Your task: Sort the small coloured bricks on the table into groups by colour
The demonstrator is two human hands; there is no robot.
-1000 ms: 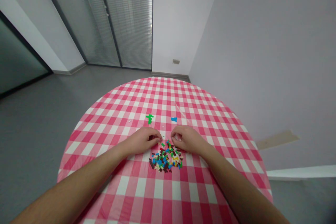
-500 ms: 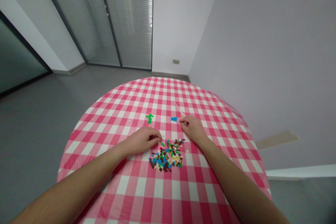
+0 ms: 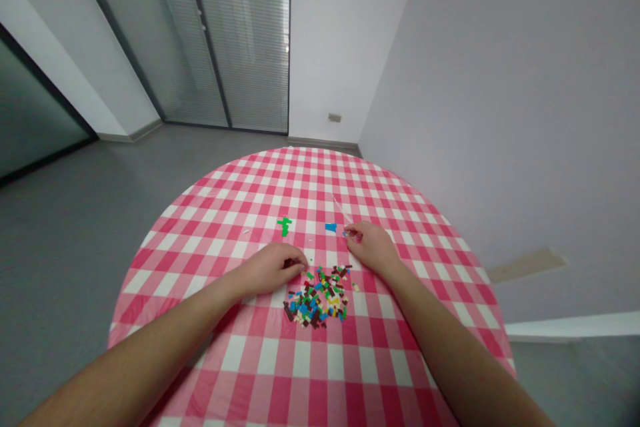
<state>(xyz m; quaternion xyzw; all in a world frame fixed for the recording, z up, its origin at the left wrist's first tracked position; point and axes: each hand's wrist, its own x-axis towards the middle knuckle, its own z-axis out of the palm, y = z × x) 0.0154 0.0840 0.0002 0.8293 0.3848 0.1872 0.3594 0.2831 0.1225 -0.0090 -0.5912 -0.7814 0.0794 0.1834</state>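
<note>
My left hand [image 3: 273,268] rests on the cloth at the upper left edge of a pile of small toy building bricks [image 3: 320,297]. Its fingers curl in towards the thumb, and anything between them is hidden. At the right, my right hand [image 3: 373,245] has its fingertips bent around a tiny blue brick [image 3: 345,234], which pokes out between finger and thumb. Just left of that hand lies a flat blue piece [image 3: 331,227]. A green cross-like brick piece [image 3: 285,225] lies farther left, beyond my left hand.
Bricks in brown, blue, green, yellow and white make up the pile. A round table wears a pink-and-white checked cloth [image 3: 310,177]. Small pale bits [image 3: 246,231] lie near the green piece. Behind stand a glass partition [image 3: 245,47] and a pale wall [image 3: 475,113].
My right hand's fingers have shifted slightly, and a tiny blue brick now shows at their tips. My left hand stays almost still. The blue and green pieces have not moved.
</note>
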